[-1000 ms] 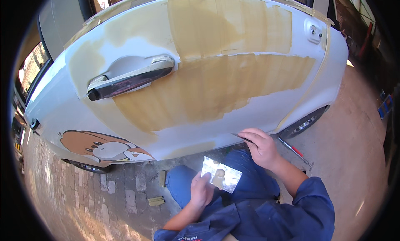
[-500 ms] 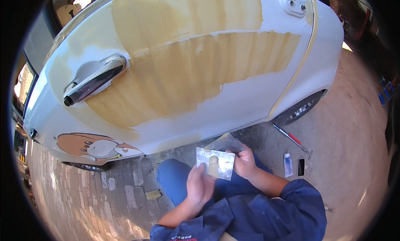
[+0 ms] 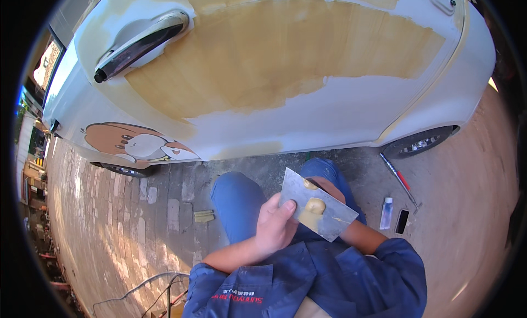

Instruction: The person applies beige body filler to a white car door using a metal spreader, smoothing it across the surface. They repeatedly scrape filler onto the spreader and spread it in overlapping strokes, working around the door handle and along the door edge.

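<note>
My left hand (image 3: 276, 223) grips a flat metal plate (image 3: 340, 216) by its left side, thumb on top. A dab of tan putty (image 3: 315, 206) and a thinner smear lie on the plate. Behind the plate, my right hand (image 3: 331, 187) is mostly hidden; its fingers are closed on a thin putty spreader (image 3: 317, 185), seen nearly edge-on with a little putty by it. Ahead stands a white car door (image 3: 351, 112), with broad streaked tan filler (image 3: 258, 60) across its middle and upper part.
The door's dark handle (image 3: 144, 46) sticks out at upper left. To my right on the ground lie a red-and-metal tool (image 3: 399, 178), a tube (image 3: 386, 213) and a phone (image 3: 402, 222). A folded yellowish pad (image 3: 203, 216) lies left of my knee. Cables (image 3: 137, 288) run at lower left.
The plate has turned clockwise and shifted right, now covering most of my right hand. The spreader has tipped from broad side to nearly edge-on. My view has dipped, so the car sits higher.
</note>
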A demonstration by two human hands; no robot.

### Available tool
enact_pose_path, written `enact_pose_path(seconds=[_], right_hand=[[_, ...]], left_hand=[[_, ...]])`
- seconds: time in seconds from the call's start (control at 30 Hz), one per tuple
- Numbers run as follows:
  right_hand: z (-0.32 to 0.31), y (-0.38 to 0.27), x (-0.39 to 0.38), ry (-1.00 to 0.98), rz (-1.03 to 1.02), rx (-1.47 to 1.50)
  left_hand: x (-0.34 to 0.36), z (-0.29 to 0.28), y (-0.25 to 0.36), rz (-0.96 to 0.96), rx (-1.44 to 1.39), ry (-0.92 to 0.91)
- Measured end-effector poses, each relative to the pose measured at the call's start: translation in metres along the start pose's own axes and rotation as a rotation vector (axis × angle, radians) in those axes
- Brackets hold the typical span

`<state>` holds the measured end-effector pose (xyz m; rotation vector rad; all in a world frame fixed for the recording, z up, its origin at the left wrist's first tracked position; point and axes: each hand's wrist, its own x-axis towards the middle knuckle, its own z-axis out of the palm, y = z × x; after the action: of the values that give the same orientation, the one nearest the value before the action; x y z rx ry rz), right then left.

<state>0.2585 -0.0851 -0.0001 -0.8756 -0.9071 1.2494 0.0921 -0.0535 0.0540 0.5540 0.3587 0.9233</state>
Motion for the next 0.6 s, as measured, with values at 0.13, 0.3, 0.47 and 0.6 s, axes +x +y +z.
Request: enact_pose_path(seconds=[0.13, 0.3, 0.47, 0.6], right_hand=[[0.0, -0.016, 0.003, 0.109, -0.355, -0.254], [-0.002, 0.01, -0.002, -0.011, -0.354, -0.231], [-0.022, 0.051, -0.012, -0.03, 0.133, 0.118], [-0.023, 0.033, -0.013, 0.092, 0.035, 0.322]], left_hand=[[0.005, -0.018, -0.001, -0.065, -0.087, 0.093], [0.005, -0.021, -0.009, -0.104, -0.218, 0.036], [0.001, -0.017, -0.006, -0.076, -0.181, -0.029], [-0.001, -0.021, -0.003, -0.078, -0.196, 0.009]])
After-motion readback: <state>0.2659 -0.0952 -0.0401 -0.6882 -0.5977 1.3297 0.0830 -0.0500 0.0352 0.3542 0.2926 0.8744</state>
